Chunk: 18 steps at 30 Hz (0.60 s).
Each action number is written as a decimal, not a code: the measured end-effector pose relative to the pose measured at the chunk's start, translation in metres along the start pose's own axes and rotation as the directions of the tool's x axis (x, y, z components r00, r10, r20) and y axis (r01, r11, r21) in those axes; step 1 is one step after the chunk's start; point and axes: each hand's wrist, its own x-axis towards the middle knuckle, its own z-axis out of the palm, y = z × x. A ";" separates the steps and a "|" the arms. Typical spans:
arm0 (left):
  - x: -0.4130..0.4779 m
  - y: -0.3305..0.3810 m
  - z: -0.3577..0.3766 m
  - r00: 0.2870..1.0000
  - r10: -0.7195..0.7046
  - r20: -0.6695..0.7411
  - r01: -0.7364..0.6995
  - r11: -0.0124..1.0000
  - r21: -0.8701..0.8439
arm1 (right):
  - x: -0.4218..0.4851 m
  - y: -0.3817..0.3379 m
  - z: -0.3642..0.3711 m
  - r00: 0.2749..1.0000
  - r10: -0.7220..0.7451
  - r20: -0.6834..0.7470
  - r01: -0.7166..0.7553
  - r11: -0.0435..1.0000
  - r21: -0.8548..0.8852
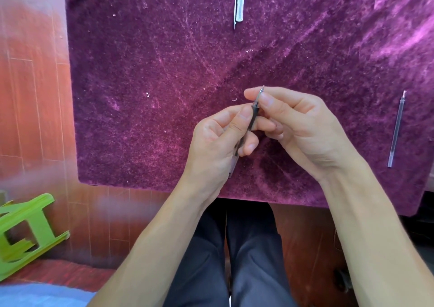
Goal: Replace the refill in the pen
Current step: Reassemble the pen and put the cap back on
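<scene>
My left hand (218, 142) grips the pen (253, 118), a clear barrel with a black grip, tilted with its tip pointing away from me. The thumb and forefinger of my right hand (296, 123) pinch the pen's tip end, where a thin metal point (262, 88) sticks out above the fingers. The barrel's rear end (232, 168) shows below my left palm. A loose refill (396, 130) lies on the purple cloth at the right, apart from both hands. The clear pen cap (239, 8) with its clip lies at the far middle of the cloth.
The table is covered with a purple velvet cloth (141, 83); its near edge runs just under my wrists. A green plastic stool (25, 231) lies tipped on the red wooden floor at the left. My legs are below the table edge.
</scene>
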 end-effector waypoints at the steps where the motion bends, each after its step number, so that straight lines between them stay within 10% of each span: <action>1: 0.000 -0.001 -0.001 1.000 0.004 0.006 -0.004 1.000 0.005 | 0.000 0.000 0.000 1.000 -0.004 -0.003 0.004 1.000 -0.004; 13: 0.005 0.001 -0.004 0.989 -0.023 0.148 0.042 0.991 -0.128 | 0.005 -0.008 0.003 1.000 0.004 0.024 -0.004 1.000 0.000; 18: 0.006 0.000 -0.003 0.998 0.059 -0.036 -0.057 0.997 0.043 | 0.007 -0.003 0.007 0.994 -0.044 -0.104 0.029 0.990 -0.137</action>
